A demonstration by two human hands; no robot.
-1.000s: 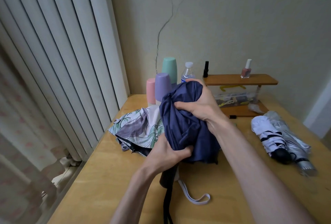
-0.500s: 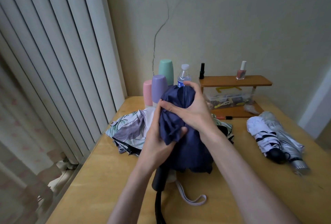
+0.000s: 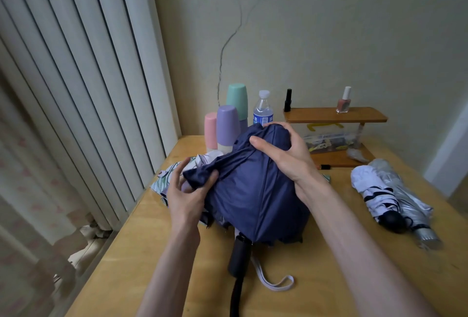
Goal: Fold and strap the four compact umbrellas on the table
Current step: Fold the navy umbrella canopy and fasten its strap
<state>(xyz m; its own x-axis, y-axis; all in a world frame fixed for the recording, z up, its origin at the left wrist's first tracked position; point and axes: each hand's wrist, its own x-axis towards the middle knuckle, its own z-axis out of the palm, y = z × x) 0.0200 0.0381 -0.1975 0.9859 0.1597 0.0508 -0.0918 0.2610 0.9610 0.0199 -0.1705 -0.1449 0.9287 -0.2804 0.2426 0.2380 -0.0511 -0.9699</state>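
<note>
Your left hand [image 3: 187, 197] has drawn a fold of the navy umbrella [image 3: 255, 190] out toward 9 o'clock and pinches it. Your right hand [image 3: 286, 157] grips its top. It sits mid-table [image 3: 136, 253], with the floral umbrella [image 3: 162, 185] at 10 o'clock.

Bare left hand [image 3: 187, 197] and right hand [image 3: 283, 158], forearms bare too

A pink cup [image 3: 210, 132], a purple cup [image 3: 228, 125] and a green cup [image 3: 237, 101] stand by the cracked wall [image 3: 329, 38], with a water bottle [image 3: 263, 111] just beside them. A small wooden shelf [image 3: 364, 115] carries a black bottle [image 3: 287, 100] and a pink nail polish [image 3: 344, 101], and a clear box [image 3: 329, 139] sits beneath it. Vertical blinds [image 3: 76, 88] hang on the left.
</note>
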